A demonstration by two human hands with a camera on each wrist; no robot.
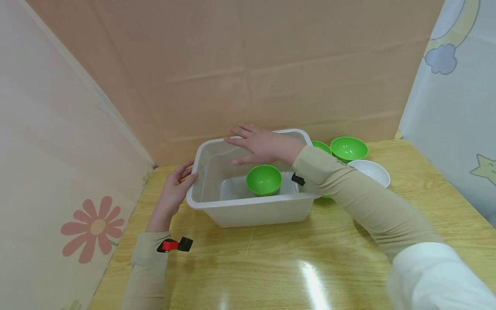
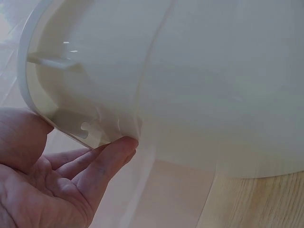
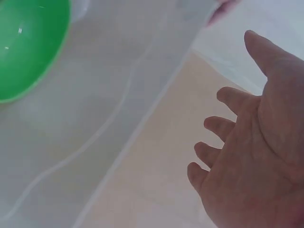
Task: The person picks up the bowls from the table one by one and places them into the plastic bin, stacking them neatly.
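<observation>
Translucent white plastic tub [image 1: 248, 211], rectangular with a rolled rim, sits on the yellow wood-grain worktop [image 1: 294, 262] with its long axis running left to right across the person's front. Inside it, slightly right of centre on the tub floor, rests a small green plastic bowl [image 1: 264, 178], upright and mouth up.

The right hand [image 1: 257, 144] is spread flat, fingers straight and apart, holding nothing; it hovers above the far half of the tub, with the green bowl just below and toward the person from the palm. From the right wrist view the same bowl [image 3: 26, 47] lies off to the side of the open fingers [image 3: 213, 126], clearly apart from them. This is the hand nearer the bowl.

The left hand [image 1: 176, 187] rests at the tub's left short end, fingers relaxed and nearly straight. The left wrist view shows a fingertip [image 2: 124, 143] touching the underside of the rim [image 2: 71, 128], the palm open, not wrapped round it.

To the right of the tub, standing on the worktop, are a second green bowl [image 1: 348, 148], part of a third green bowl [image 1: 322, 147] between it and the tub, and a white bowl [image 1: 370, 171] nearer the person.

No brand, label or readable writing shows on the tub or bowls; the surrounding panels carry only a flower, cloud and star drawing.
</observation>
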